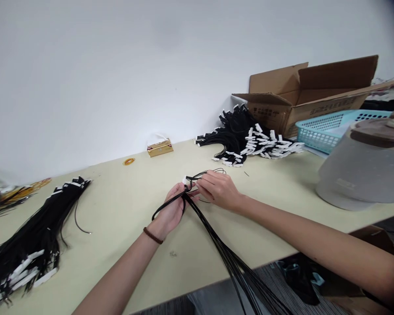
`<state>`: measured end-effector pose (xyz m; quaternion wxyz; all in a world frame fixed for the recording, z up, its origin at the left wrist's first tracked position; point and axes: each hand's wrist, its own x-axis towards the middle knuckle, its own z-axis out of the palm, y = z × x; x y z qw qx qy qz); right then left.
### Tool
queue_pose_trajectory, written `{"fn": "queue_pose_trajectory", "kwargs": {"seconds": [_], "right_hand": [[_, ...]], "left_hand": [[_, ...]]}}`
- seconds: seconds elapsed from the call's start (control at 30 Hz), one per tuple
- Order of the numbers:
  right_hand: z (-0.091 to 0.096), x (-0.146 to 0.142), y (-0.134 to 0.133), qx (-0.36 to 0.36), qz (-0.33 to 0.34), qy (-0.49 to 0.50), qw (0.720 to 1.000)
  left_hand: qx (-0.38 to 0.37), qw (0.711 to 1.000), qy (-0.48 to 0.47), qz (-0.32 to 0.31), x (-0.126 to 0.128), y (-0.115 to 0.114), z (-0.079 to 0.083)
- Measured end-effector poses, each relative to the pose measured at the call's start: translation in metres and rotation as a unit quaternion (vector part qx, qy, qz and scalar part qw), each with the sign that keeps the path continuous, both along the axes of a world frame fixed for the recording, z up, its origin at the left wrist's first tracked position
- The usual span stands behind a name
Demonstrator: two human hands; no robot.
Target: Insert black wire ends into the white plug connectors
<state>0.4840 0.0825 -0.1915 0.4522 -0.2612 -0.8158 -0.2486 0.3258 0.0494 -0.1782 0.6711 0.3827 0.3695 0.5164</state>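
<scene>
Two hands meet at mid-bench on one bundle of black cables point(236, 262). The left hand point(171, 211) lies palm up with its fingers curled shut round the bundle near its far end. The right hand point(218, 190) pinches a few strands just beside it, fingertips close against the left. The bundle's long axis runs from the hands back toward the person, slanting right. It crosses the near edge of the bench point(124, 205) and drops out of view below. Its far end, bearing one white connector point(184, 180) and a small loop of wire, sits just beyond the fingers. Both hands touch the bundle, and the left carries the main grip. The number of strands cannot be told. Also on the bench are two heaps of like cables with white ends: the left pile point(29, 249), well apart, and the back pile point(246, 142). There is one each of a cardboard box point(315, 87), blue basket point(318, 131), grey lidded vessel point(361, 175), small gold box point(160, 148) and yellow ring point(129, 161). One dark bracelet point(153, 235) sits on the left wrist.
</scene>
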Motion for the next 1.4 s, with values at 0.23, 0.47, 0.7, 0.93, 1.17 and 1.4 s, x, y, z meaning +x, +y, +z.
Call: {"fn": "queue_pose_trajectory", "kwargs": {"seconds": [0.23,0.47,0.7,0.93,1.17,1.4], "right_hand": [[0.004,0.0,-0.004,-0.007,-0.023,-0.005,1.0],[0.002,0.0,-0.001,-0.037,0.031,0.002,0.999],[-0.005,-0.002,0.004,-0.121,0.129,0.009,0.984],[-0.007,-0.003,0.005,-0.133,0.13,0.021,0.982],[-0.008,-0.003,0.005,-0.146,0.123,0.024,0.981],[-0.007,-0.004,0.005,-0.179,0.143,0.038,0.973]], "left_hand": [[0.015,1.0,0.003,-0.006,0.001,0.0,-0.003],[0.022,0.999,0.014,-0.03,0.001,0.001,-0.006],[0.01,0.999,0.018,-0.031,0.001,-0.001,-0.003],[0.003,0.999,0.011,-0.036,0.001,-0.002,-0.002],[-0.001,0.999,0.015,-0.039,0.003,-0.003,0.0],[-0.032,0.999,0.009,-0.026,0.003,-0.003,0.002]]}}
